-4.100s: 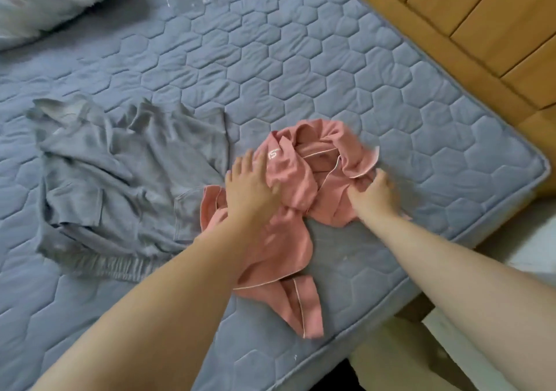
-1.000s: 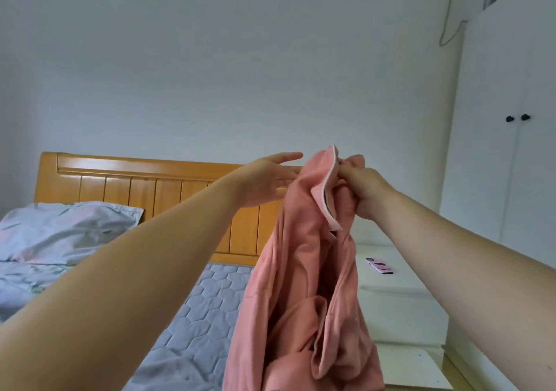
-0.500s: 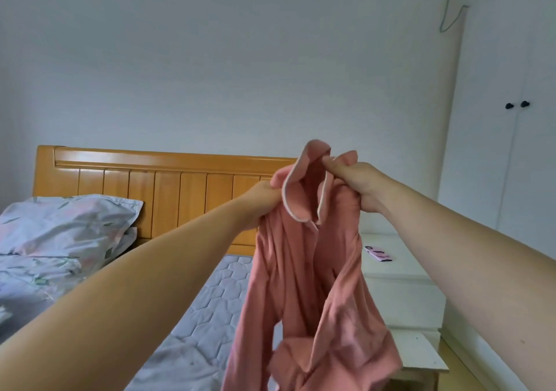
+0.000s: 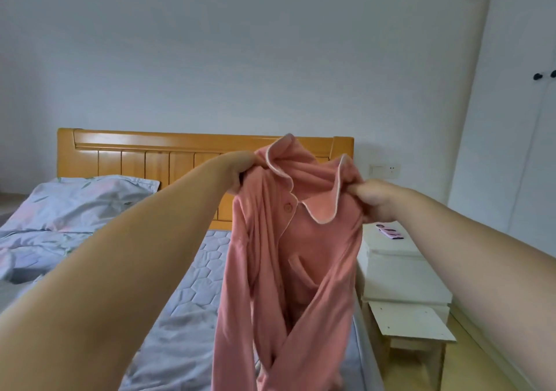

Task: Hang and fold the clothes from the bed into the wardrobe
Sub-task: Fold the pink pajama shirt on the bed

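My fingers (image 4: pixel 359 190) on the right hand (image 4: pixel 376 199) are curled tight and pinch the pink shirt (image 4: pixel 288 255) at one shoulder, just under the collar flap. My left hand (image 4: pixel 239 168) is closed on the other shoulder, with its fingertips mostly hidden behind the cloth. Both arms are stretched forward, almost straight, the left hand a little higher than the right. The shirt hangs free between them in front of the right end of the headboard (image 4: pixel 150 153), collar up and button side toward me. Its sleeves fall down over the mattress (image 4: pixel 192 285) below the headboard. The white wardrobe (image 4: pixel 517 150) stands to the right of the headboard, doors closed.
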The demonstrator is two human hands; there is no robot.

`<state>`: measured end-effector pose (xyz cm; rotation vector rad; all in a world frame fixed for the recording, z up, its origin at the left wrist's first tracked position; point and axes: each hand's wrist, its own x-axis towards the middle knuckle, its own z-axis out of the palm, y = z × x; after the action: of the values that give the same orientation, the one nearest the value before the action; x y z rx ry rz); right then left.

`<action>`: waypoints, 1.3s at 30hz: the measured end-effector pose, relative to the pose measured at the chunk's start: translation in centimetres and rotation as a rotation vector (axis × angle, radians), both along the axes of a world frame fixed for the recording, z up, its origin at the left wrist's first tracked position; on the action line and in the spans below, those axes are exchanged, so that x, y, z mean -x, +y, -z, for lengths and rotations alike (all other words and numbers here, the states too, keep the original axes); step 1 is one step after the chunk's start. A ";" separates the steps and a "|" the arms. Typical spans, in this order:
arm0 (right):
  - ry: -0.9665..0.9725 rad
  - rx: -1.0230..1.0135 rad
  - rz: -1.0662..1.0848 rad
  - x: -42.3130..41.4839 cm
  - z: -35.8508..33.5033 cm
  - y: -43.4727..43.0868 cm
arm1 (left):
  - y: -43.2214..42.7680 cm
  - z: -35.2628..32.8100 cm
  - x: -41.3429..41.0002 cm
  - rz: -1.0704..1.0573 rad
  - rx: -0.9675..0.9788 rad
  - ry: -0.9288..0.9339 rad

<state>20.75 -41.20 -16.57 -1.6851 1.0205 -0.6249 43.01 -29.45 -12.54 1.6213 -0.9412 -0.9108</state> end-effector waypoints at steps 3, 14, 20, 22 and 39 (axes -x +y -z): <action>-0.148 -0.130 0.044 -0.8 -1.9 -0.5 | 0.0 -1.4 -0.9 0.032 0.036 0.064; 0.687 0.070 0.076 -3.5 7.5 -7.8 | -8.4 9.9 -5.3 0.077 -0.593 -0.568; 0.347 0.216 0.365 -8.6 17.1 -13.0 | -15.8 20.2 -7.1 -0.127 -0.292 -0.007; 0.235 0.322 0.409 -11.0 18.6 -15.0 | -18.6 21.7 -7.7 -0.301 -0.095 0.163; 0.643 0.134 -0.397 -5.8 43.0 -8.4 | -13.6 49.4 1.8 0.134 -0.310 -0.561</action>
<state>26.56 -49.56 -59.56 -2.1970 1.0410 0.1308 41.20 -43.06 -61.93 2.1622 -1.3523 -0.7234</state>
